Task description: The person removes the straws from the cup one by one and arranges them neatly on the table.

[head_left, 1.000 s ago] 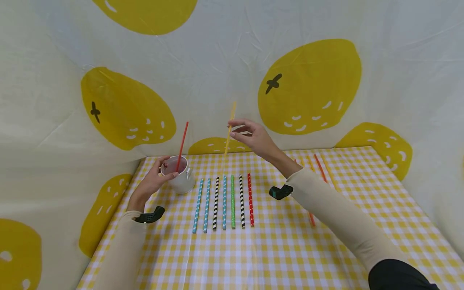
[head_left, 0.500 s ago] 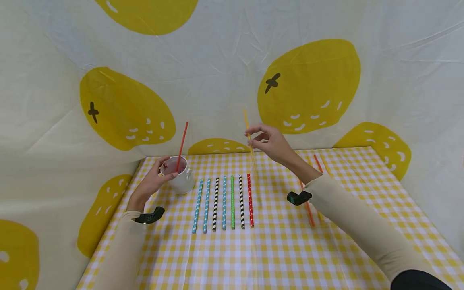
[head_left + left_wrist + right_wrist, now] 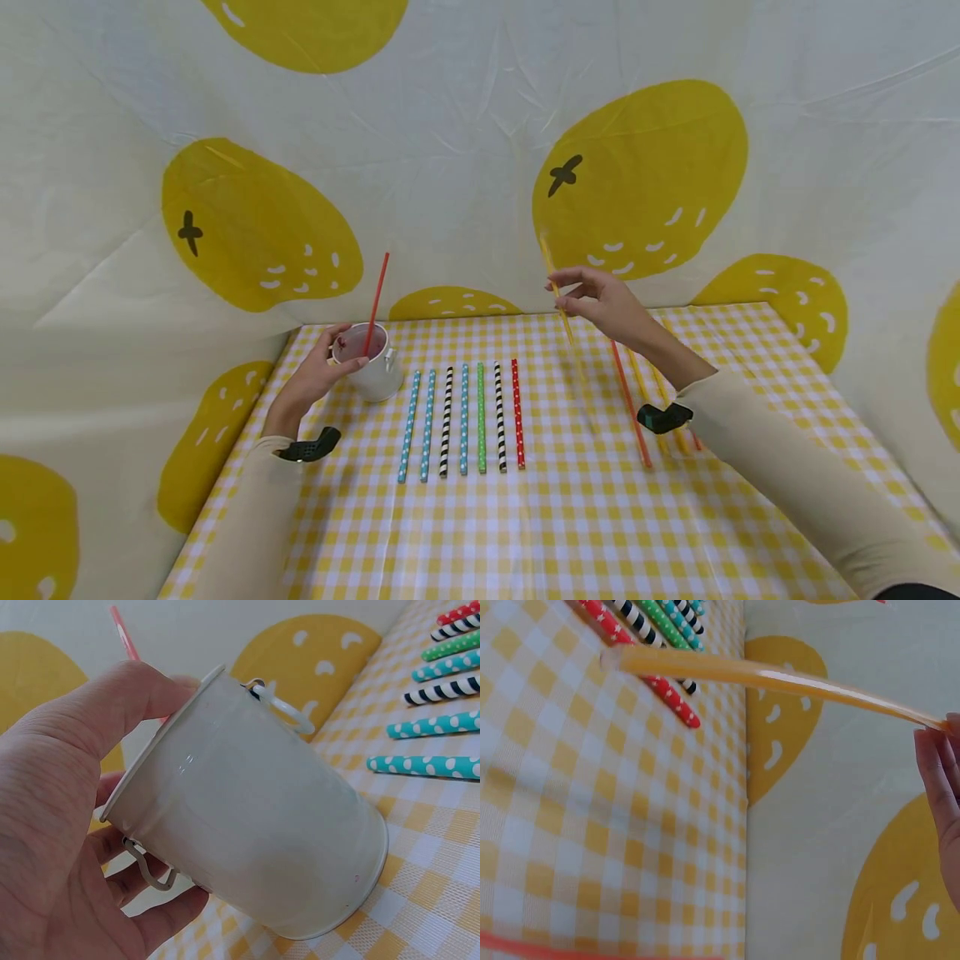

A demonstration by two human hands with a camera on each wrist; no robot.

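Observation:
In the head view my left hand (image 3: 318, 375) grips a small white metal bucket (image 3: 378, 379) by its rim, at the far left of the table. One red straw (image 3: 378, 296) leans upright inside the bucket. The left wrist view shows the thumb over the rim and fingers behind the bucket (image 3: 247, 802), which has small side handles. My right hand (image 3: 603, 304) pinches a yellow translucent straw (image 3: 564, 323) in the air above the back of the table. In the right wrist view this straw (image 3: 765, 676) stretches out from the fingertips.
Several patterned paper straws (image 3: 464, 421) lie in a parallel row mid-table: blue dotted, black striped, green and red. To the right, partly under my right arm, lie red straws (image 3: 633, 412) and yellow straws (image 3: 639, 375). A lemon-print sheet (image 3: 450, 167) hangs behind the checked tablecloth (image 3: 465, 533).
My right hand has moved right and slightly down, carrying the yellow straw away from the bucket side toward the loose straws on the right. The left hand and bucket have stayed put.

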